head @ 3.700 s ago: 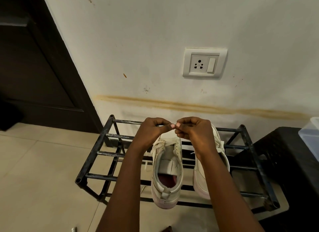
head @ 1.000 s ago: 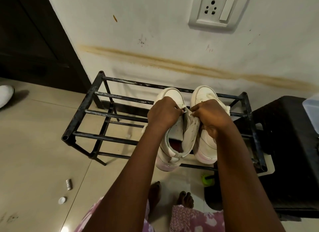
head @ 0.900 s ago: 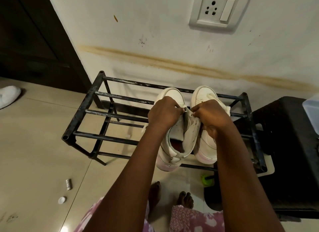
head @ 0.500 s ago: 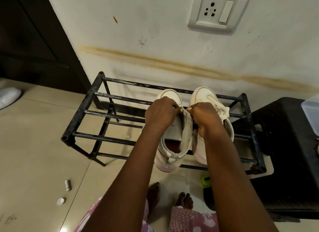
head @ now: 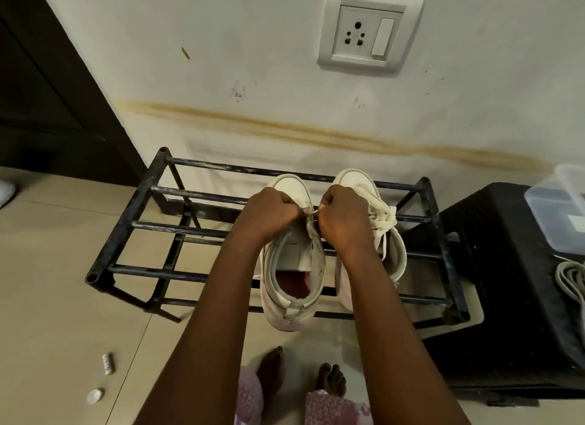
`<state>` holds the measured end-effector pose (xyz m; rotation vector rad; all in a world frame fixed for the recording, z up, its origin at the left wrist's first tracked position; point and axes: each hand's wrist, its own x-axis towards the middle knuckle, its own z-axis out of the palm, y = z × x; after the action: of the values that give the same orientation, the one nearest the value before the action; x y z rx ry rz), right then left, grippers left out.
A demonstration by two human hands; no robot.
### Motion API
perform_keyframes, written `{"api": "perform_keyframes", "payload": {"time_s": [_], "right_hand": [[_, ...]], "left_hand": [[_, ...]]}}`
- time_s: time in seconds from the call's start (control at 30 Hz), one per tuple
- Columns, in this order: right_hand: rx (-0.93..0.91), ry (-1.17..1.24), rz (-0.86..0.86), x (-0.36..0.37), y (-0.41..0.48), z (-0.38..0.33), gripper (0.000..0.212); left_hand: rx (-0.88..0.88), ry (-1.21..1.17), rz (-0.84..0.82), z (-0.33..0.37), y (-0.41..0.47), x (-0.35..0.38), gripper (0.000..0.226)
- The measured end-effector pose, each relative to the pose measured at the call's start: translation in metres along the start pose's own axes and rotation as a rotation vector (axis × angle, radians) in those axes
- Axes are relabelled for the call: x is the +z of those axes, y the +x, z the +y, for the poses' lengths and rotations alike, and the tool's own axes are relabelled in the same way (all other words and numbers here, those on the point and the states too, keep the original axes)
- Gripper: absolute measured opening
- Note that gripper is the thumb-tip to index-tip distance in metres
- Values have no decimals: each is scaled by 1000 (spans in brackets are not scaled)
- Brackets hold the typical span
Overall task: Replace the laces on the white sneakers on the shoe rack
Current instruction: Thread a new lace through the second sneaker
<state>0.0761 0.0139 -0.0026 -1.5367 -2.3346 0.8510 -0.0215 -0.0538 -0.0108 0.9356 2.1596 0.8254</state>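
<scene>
Two white sneakers stand side by side on the black metal shoe rack (head: 136,200), toes toward the wall. Over the left sneaker (head: 292,285), my left hand (head: 272,214) and my right hand (head: 343,220) are curled, knuckles nearly touching. Between them they pinch a short piece of white lace (head: 311,212) above the tongue. The eyelets under my hands are hidden. The right sneaker (head: 380,209) carries a loose cream lace bunched over its top.
A black stool (head: 506,266) stands right of the rack, with a clear plastic box (head: 560,212) and a coiled grey cord (head: 573,282) on it. A dark door is at left. Small white bits (head: 107,363) lie on the tiled floor. My bare feet (head: 297,374) are below the rack.
Compared with 3.7 s ago the view has tilted down and closer. Over the last second my hands stay together on the left sneaker's lace, shifting slightly toward its toe.
</scene>
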Motion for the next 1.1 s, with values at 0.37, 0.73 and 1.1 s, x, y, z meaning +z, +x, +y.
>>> {"api": "perform_keyframes", "payload": {"time_s": [0.37, 0.73, 1.1], "right_hand": [[189, 800, 232, -60, 8, 16, 34], [259, 1189, 50, -44, -1, -7, 33], [253, 1330, -33, -33, -1, -11, 31]], "left_hand": [[151, 69, 72, -14, 1, -22, 10], [3, -43, -141, 7, -2, 2, 51], [-146, -299, -225, -10, 1, 2, 34]]}}
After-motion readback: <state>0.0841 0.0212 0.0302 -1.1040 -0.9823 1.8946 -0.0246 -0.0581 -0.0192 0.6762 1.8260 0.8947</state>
